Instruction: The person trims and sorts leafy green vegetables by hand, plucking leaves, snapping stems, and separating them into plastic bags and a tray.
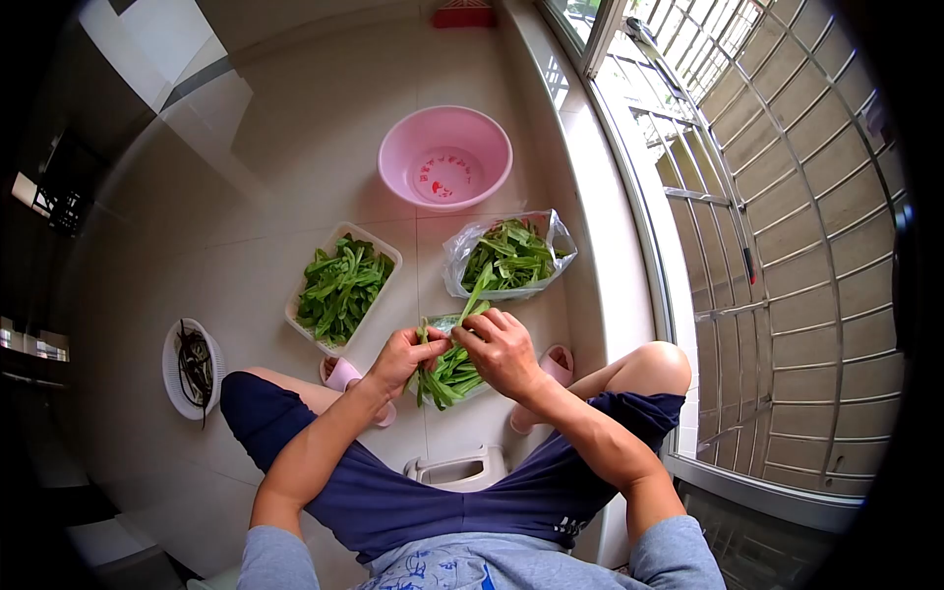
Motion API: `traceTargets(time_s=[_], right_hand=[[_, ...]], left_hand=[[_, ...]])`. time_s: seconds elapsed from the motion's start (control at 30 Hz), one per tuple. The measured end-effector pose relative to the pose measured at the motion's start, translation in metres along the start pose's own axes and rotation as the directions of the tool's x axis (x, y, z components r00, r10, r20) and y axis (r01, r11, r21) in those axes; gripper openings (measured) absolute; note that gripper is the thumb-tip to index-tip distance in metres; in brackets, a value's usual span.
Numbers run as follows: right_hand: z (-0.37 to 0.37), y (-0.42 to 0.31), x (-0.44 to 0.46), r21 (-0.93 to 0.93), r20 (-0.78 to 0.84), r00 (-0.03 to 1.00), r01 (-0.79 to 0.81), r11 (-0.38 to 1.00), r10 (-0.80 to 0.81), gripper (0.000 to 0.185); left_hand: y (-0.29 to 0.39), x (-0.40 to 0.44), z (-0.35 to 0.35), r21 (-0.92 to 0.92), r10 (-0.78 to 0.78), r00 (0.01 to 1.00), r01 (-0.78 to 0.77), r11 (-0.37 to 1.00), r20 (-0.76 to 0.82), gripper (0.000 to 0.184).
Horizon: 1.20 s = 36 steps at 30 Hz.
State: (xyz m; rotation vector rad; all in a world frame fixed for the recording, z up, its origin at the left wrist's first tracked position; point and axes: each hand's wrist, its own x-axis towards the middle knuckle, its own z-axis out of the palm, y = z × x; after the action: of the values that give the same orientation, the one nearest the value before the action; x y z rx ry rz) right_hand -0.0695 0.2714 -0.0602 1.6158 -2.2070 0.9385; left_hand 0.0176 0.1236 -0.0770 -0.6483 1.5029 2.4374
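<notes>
Both hands meet above a pile of leafy greens that lies on the floor between my feet. My left hand is closed, pinching a green stem close to my right hand. My right hand has its fingers closed round a leafy stalk that points up and away from me. Just beyond the hands, a clear plastic bag holds more greens. To the left of it, a white rectangular tray is heaped with green leaves.
A pink basin with red markings stands farther off. At the left, a white oval basket holds dark, thin strands. A raised ledge and window bars run along the right. Pink slippers are on my feet.
</notes>
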Motion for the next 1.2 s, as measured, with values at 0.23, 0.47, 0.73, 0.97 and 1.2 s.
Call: traceTargets(time_s=[0.23,0.47,0.73,0.97,1.2], right_hand=[[0.004,0.002,0.001,0.11,-0.016,0.994,-0.107,0.988,0.109,0.009],[0.002,0.002,0.003,0.131,-0.002,0.994,-0.107,0.986,0.108,0.01],[0.005,-0.001,-0.002,0.166,0.11,0.984,-0.155,0.974,0.138,0.011],[-0.004,0.001,0.003,0.614,0.434,0.761,-0.642,0.46,0.482,0.009],[-0.008,0.023,0.002,0.649,0.75,0.567,-0.528,-0.548,0.341,0.008]], left_hand=[[0.001,-0.001,0.002,0.034,0.081,0.995,-0.079,0.996,-0.06,0.008],[0.0,-0.001,0.003,0.102,0.103,0.994,-0.099,0.99,-0.033,0.008],[-0.001,-0.002,0.004,0.208,0.149,0.989,-0.142,0.968,-0.018,0.007],[0.002,-0.001,0.004,0.134,0.137,0.99,-0.139,0.981,0.024,0.007],[0.008,0.0,-0.004,-0.055,0.106,0.993,-0.108,0.993,-0.043,0.008]])
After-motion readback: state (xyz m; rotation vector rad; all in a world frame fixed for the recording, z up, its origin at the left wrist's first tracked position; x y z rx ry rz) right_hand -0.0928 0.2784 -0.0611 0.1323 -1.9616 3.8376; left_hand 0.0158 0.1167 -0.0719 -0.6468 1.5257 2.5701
